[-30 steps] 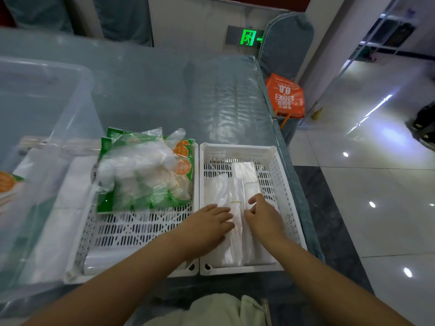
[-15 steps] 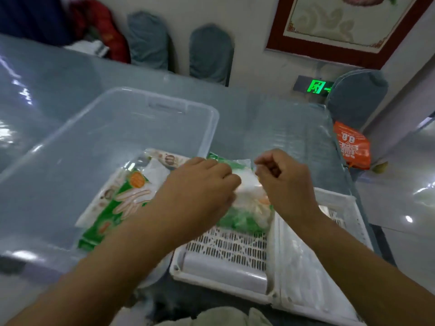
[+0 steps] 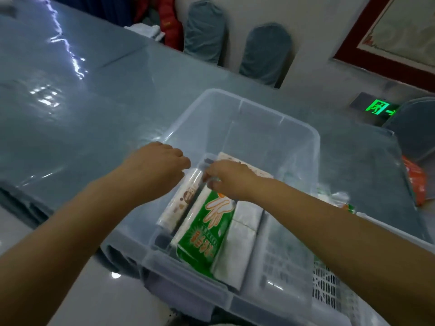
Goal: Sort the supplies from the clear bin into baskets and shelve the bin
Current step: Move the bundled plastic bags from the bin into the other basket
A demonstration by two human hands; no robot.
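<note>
I see left hand (image 3: 157, 168) curled over white roll pack (image 3: 182, 201), right hand (image 3: 229, 178) pinching its top end; both inside clear bin (image 3: 303, 137) on desk (image 3: 94, 102), green glove pack (image 3: 203, 234) beside, white basket (image 3: 329, 290) right

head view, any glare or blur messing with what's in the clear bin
Head view: bright glare streaks the shiny table cover at upper left, not the clear bin; the bin's near wall hazes the white pack and white basket behind it; the green pack reads clearly; both hands are slightly soft; wide-angle bending at the edges.
</note>
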